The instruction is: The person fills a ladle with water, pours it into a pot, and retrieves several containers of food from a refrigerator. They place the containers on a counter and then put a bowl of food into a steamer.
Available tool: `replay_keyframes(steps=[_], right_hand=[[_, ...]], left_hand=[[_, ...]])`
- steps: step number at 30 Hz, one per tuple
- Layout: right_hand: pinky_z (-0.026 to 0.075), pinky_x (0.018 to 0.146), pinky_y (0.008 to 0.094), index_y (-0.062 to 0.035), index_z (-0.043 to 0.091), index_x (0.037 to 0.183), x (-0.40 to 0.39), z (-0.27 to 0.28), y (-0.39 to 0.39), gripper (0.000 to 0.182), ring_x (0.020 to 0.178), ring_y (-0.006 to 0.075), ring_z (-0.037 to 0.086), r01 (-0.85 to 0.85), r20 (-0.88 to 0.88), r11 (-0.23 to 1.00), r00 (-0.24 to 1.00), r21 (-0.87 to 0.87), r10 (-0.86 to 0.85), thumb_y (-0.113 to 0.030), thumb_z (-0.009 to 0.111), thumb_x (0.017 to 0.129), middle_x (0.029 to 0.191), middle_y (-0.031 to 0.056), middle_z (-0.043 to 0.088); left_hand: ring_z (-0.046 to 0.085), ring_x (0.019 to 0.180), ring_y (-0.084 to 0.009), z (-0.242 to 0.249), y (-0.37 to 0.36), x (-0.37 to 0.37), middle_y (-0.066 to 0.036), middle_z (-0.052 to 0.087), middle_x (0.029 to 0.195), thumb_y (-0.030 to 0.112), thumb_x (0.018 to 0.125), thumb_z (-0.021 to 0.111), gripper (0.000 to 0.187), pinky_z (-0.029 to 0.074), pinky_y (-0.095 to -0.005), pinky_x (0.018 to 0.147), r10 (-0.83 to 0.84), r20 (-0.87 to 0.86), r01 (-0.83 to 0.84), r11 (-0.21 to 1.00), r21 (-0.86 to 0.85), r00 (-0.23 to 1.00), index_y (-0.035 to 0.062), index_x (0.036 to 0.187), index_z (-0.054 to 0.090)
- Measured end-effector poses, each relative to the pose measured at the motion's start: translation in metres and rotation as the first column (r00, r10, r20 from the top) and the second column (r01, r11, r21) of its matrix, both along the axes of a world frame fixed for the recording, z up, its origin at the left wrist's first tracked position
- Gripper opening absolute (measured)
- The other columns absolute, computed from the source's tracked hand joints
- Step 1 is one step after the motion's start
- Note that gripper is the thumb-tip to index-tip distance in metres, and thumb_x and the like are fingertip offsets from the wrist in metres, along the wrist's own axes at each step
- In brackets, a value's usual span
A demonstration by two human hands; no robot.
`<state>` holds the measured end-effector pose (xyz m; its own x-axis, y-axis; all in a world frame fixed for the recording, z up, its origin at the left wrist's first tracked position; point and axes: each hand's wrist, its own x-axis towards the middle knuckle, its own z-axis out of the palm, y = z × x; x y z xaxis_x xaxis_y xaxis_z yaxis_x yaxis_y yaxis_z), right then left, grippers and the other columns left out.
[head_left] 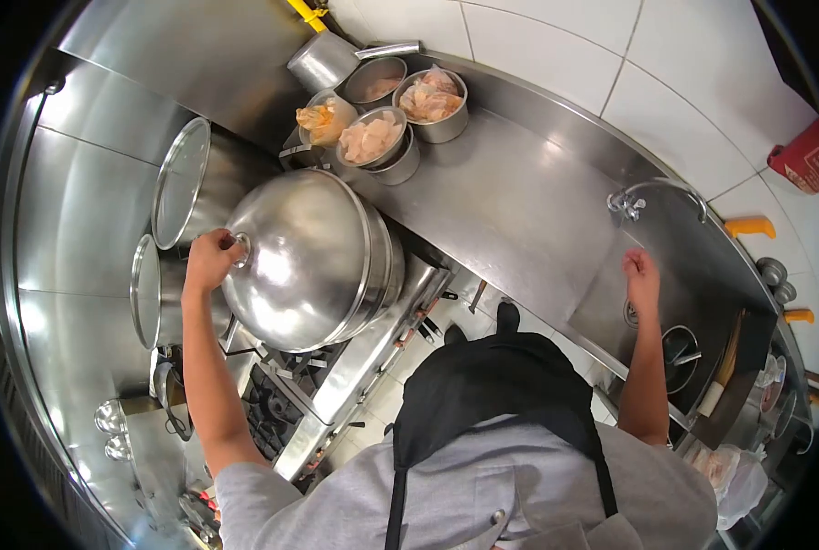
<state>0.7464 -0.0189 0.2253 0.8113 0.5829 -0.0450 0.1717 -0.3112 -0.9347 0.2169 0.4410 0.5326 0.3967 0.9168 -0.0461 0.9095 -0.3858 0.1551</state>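
Observation:
My left hand (211, 260) is closed on the round knob at the top of a large domed steel lid (304, 247). Beneath the lid, a wide steel pot or steamer (389, 269) stands on the stove, and the lid appears to rest on it. Over the sink area on the right hangs my right hand (642, 273), its fingers curled in and touching nothing I can see. Whether anything small sits inside those fingers is hidden. A faucet (627, 205) is the nearest thing beyond it.
Steel bowls of pale raw meat (371, 137) stand at the back of the steel counter (519, 202). Two tall pots with glass lids (182, 183) are left of the dome. Burners (276, 403) lie nearer me. The sink (680, 275) holds a round steel vessel (681, 357).

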Motion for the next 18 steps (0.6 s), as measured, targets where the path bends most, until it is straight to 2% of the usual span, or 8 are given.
replay_keyframes(steps=[3,5,8,9,13,16,17,18], right_hand=[[0.047,0.074,0.0258,-0.0003,0.06,0.104,-0.006,0.023,0.004,0.017,0.08,0.0118,0.059,0.029,0.079,0.999,0.996,0.02,-0.03,-0.007,0.057,0.089,0.091,0.0075,0.066],[0.048,0.074,0.0268,-0.0015,0.06,0.106,-0.02,0.039,-0.006,0.019,0.08,0.0132,0.061,0.024,0.141,0.999,0.99,-0.037,-0.019,-0.007,0.058,0.088,0.091,0.0091,0.067],[0.049,0.073,0.0284,-0.0021,0.06,0.106,-0.067,0.068,-0.036,0.019,0.08,0.0162,0.064,0.069,0.174,0.995,0.983,-0.073,-0.055,-0.007,0.059,0.087,0.089,0.0111,0.068],[0.05,0.072,0.0289,-0.0021,0.06,0.106,-0.085,0.072,-0.051,0.019,0.08,0.0174,0.065,0.079,0.17,0.994,0.983,-0.077,-0.065,-0.008,0.059,0.087,0.089,0.0117,0.068],[0.05,0.07,0.0298,0.0003,0.061,0.103,-0.168,0.051,-0.135,0.018,0.081,0.0204,0.066,0.197,0.217,0.973,0.961,-0.118,-0.169,-0.008,0.059,0.087,0.089,0.0148,0.068],[0.05,0.068,0.03,-0.0004,0.062,0.103,-0.24,0.012,-0.217,0.019,0.078,0.0219,0.066,0.364,0.133,0.924,0.928,-0.114,-0.349,-0.009,0.059,0.086,0.086,0.0147,0.068],[0.049,0.067,0.0287,-0.0011,0.062,0.103,-0.269,-0.008,-0.245,0.019,0.077,0.0188,0.065,0.399,0.07,0.901,0.917,-0.169,-0.392,-0.008,0.058,0.086,0.085,0.0128,0.067],[0.049,0.066,0.0275,-0.0018,0.062,0.103,-0.297,-0.027,-0.279,0.019,0.075,0.0157,0.064,0.449,0.016,0.865,0.889,-0.223,-0.458,-0.007,0.057,0.085,0.084,0.011,0.067]], left_hand=[[0.064,0.065,-0.0282,0.004,-0.001,0.001,-0.018,0.065,0.071,0.025,0.069,0.067,0.031,0.048,-0.0365,0.064,-0.009,-0.032,0.007,0.998,-0.064,0.999,-0.0043,0.079,0.064],[0.065,0.068,-0.028,0.002,0.004,-0.003,-0.018,0.065,0.071,0.026,0.07,0.067,0.032,0.048,-0.037,0.065,0.0,-0.019,-0.002,0.994,-0.111,1.0,-0.0044,0.08,0.064],[0.065,0.062,-0.0261,-0.011,0.02,-0.01,-0.017,0.064,0.066,0.027,0.072,0.069,0.032,0.049,-0.0371,0.062,-0.032,-0.159,0.032,0.999,-0.005,0.987,-0.0043,0.078,0.065],[0.064,0.059,-0.0254,-0.007,0.016,-0.001,-0.017,0.063,0.064,0.027,0.072,0.07,0.033,0.048,-0.037,0.058,-0.035,-0.169,0.031,0.999,-0.023,0.985,-0.0047,0.077,0.065],[0.06,0.046,-0.0234,0.0,0.01,-0.001,-0.016,0.059,0.056,0.028,0.071,0.072,0.035,0.046,-0.0362,0.046,-0.061,-0.182,0.047,0.996,-0.082,0.981,-0.0066,0.073,0.065],[0.059,0.043,-0.0227,-0.004,0.018,-0.003,-0.013,0.057,0.05,0.026,0.069,0.071,0.033,0.045,-0.0356,0.042,-0.085,-0.107,0.073,0.99,-0.118,0.991,-0.0069,0.069,0.066],[0.059,0.043,-0.0225,-0.008,0.037,-0.009,-0.014,0.058,0.053,0.026,0.067,0.07,0.033,0.046,-0.0356,0.042,-0.256,-0.24,0.25,0.967,-0.054,0.937,-0.0062,0.07,0.067],[0.059,0.044,-0.023,-0.009,0.044,-0.01,-0.014,0.059,0.054,0.027,0.066,0.07,0.033,0.047,-0.036,0.043,-0.229,-0.206,0.204,0.969,-0.137,0.951,-0.0051,0.071,0.068]])
